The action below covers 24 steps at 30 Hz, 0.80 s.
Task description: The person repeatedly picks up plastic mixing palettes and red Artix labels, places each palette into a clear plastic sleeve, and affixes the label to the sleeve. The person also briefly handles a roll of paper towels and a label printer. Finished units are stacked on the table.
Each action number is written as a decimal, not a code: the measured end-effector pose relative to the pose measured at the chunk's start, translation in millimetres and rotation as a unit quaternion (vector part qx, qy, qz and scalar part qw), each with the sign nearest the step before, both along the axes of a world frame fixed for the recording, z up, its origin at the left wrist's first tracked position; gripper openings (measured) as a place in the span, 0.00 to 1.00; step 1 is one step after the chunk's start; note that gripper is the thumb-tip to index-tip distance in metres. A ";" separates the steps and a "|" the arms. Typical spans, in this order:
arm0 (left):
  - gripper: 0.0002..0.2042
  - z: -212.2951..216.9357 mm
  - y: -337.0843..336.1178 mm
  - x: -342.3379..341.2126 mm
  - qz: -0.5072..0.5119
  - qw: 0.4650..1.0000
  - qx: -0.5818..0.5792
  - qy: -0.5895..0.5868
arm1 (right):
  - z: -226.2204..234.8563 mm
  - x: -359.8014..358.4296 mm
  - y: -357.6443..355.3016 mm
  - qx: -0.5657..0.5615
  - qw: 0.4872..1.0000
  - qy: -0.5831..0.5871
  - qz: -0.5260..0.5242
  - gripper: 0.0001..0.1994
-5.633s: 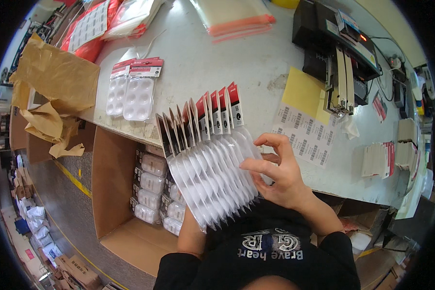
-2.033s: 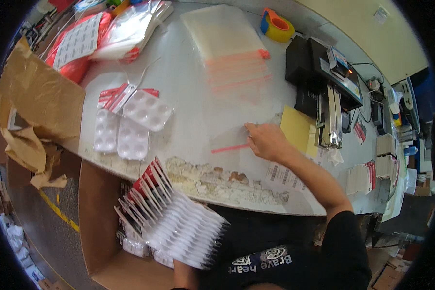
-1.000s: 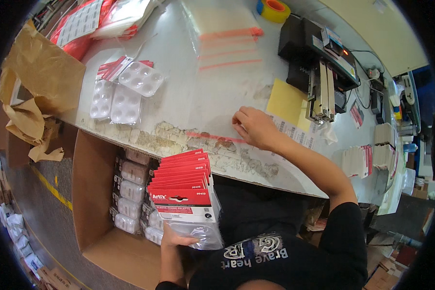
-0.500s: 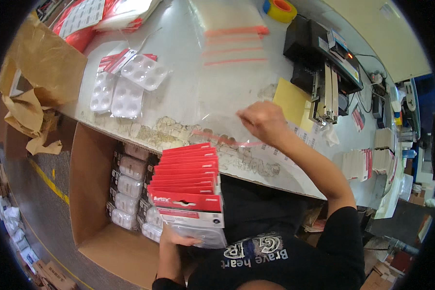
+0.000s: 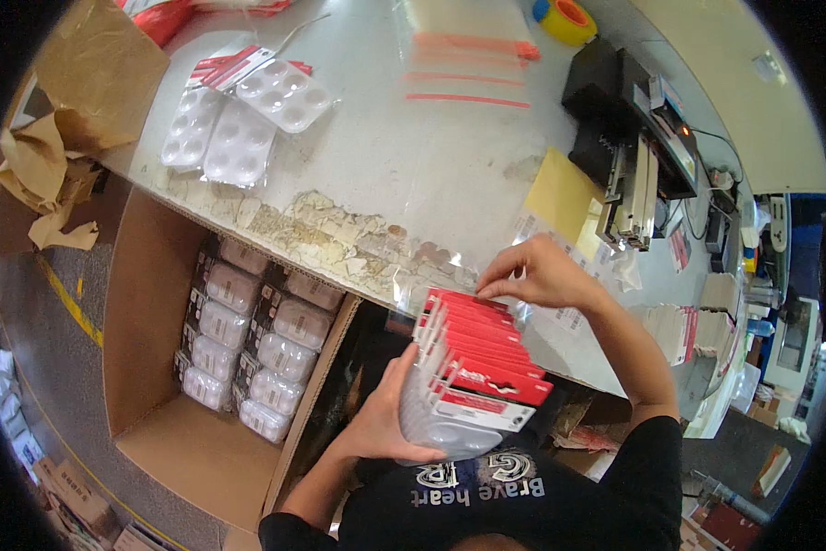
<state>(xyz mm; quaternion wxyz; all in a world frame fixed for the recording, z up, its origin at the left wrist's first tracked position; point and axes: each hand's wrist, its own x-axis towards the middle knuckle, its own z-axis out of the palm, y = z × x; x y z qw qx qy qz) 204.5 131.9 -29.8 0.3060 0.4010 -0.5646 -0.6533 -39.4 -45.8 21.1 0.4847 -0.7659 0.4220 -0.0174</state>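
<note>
My left hand [image 5: 383,410] is wrapped round a thick stack of paint-palette packs [image 5: 486,376] with red header cards, held tilted in front of my chest. At the far end of the stack, my right hand [image 5: 549,273] has thumb and fingers pinched together. They appear to grip the rim of a clear plastic bag [image 5: 402,296], whose thin film shows faintly about the stack's far end. How far the bag covers the packs is hard to see. Farther left on the table lie several loose white palette packs [image 5: 238,147] with round wells.
An open carton [image 5: 156,312] holding clear-boxed items stands left, against the worn table edge [image 5: 330,234]. Red-edged clear bags [image 5: 468,64] lie at the back. Right are a black machine [image 5: 647,147], a yellow sheet [image 5: 565,197], a tape roll [image 5: 565,20] and stacked cards [image 5: 675,331].
My left hand has brought the stack rightward and up to the table edge. My right hand has come down from above the table to the stack's far end, with the clear bag.
</note>
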 end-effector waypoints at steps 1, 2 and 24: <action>0.66 0.2 2.5 -0.8 -0.021 1.000 -0.008 -0.021 | -1.9 4.3 6.2 0.001 1.000 0.007 -0.015 0.08; 0.68 0.3 4.6 -1.8 -0.004 1.000 0.010 0.003 | -2.9 7.6 11.1 -0.007 1.000 0.005 -0.029 0.08; 0.65 -12.3 10.8 -19.9 0.103 0.991 0.088 -0.008 | 30.4 17.4 79.3 -0.041 0.984 0.030 -0.170 0.07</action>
